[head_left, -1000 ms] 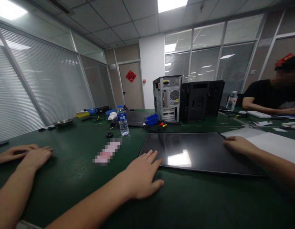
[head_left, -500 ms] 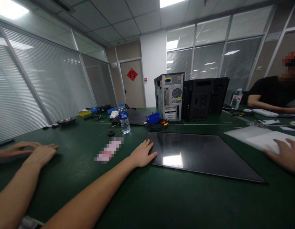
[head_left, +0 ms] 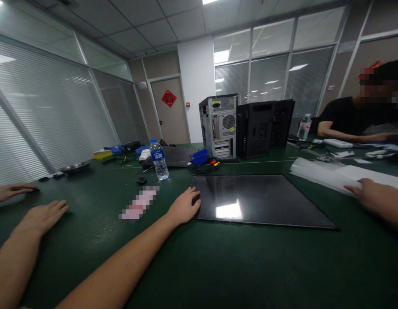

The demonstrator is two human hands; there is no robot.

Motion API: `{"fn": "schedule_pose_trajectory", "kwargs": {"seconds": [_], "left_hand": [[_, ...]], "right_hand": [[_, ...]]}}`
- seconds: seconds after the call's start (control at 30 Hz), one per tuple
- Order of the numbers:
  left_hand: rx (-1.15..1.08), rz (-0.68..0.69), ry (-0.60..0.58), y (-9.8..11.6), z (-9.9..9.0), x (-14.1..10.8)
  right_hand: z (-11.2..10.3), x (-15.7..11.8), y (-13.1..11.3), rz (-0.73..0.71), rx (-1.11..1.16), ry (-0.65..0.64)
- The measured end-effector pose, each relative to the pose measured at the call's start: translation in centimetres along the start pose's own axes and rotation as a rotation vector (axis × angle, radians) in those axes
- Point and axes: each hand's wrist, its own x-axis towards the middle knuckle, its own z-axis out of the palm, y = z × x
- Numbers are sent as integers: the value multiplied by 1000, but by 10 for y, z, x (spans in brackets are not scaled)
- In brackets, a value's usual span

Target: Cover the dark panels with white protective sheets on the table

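A flat black screen panel (head_left: 263, 199) lies face up on the green table, reflecting a ceiling light. My left hand (head_left: 185, 206) rests at its left edge, palm down, fingers slightly apart and touching the panel. Farther right, my right hand (head_left: 377, 199) pinches the near edge of a thin white translucent sheet (head_left: 321, 174); the sheet's left end is curled up off the table. That hand is a little blurred. Between the left hand and a bottle lies a pinkish pixelated rectangle (head_left: 140, 204).
Another person's hands (head_left: 46, 216) rest on the table at left. A water bottle (head_left: 159, 161), a black ring-shaped item (head_left: 141, 181) and a blue item with cables (head_left: 199, 158) lie beyond. Computer cases (head_left: 220, 128) stand behind the panel. A person in black (head_left: 343, 116) sits far right.
My right hand has closed on the sheet, whose left end is now curled up. My left hand's fingers sit nearer the panel's edge. The other person's hands have moved apart; the view has shifted.
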Motion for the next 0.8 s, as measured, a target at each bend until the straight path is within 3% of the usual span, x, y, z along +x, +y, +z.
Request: {"fn": "schedule_pose_trajectory", "kwargs": {"seconds": [0.1,0.23,0.3,0.4,0.6,0.7,0.8], "left_hand": [[1,10,-6,-1,0,0],[1,5,-1,-1,-2,-2],[-4,-19,-7,0,-4,-2],[-11,-48,-8,1,-4,-3],[-26,-39,2,1,-2,-3],[-46,-26,8,0,-1,-3],[-53,0,-7,-1,2,-4]], "right_hand": [[-19,-20,-22,-54,-155,5],[-33,-47,-65,-299,-178,181],[-34,-63,-89,-381,-147,180],[-35,-86,-121,-536,-40,44],[-36,-130,-153,-763,175,-424],[-36,-132,-155,-799,216,-429],[-30,-112,-143,-740,164,-285]]}}
